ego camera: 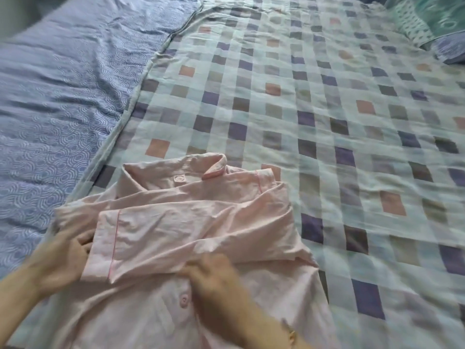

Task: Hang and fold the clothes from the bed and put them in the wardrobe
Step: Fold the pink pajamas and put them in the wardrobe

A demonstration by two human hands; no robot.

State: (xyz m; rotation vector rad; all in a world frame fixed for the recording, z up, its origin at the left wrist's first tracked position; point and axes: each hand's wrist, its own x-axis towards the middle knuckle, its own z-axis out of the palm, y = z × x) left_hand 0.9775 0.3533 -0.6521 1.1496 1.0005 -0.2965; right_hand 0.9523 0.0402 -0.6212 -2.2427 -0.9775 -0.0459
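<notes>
The bed (377, 248) fills the room in front of me. A checked quilt (327, 109) is spread across it, away from and to the right of both sets of fingers. A blue patterned sheet (63, 84) lies bare beyond the left hand (60, 255). A pillow (432, 18) sits at the far corner, well apart from everything.

The pink shirt (201, 215) lies flat on the quilt at the near edge. Its collar (214, 167) is on the far side of the fingers and its body runs back towards the person. One sleeve (141, 238) is folded across the chest, its piped cuff just beside the left fingers (84, 244). Those fingers look curled round the shirt's side edge there. The right hand (216, 278) sits on the front, at the sleeve's lower edge. Its fingers (201, 268) are bent onto the cloth, but the blur hides whether they pinch or only press. A button (184, 299) shows just to the near left of them.

This looks like the fold-in stage. To do it well, I would hold the folded sleeve flat with the right fingers. The left side could then come over in a straight line, with the crease parallel to the button row and the wrinkles smoothed out before the next fold.

There is plenty of open quilt beyond and to the right of the fingers. On the left, the quilt's hem runs close by, so the fold should stay clear of it.
</notes>
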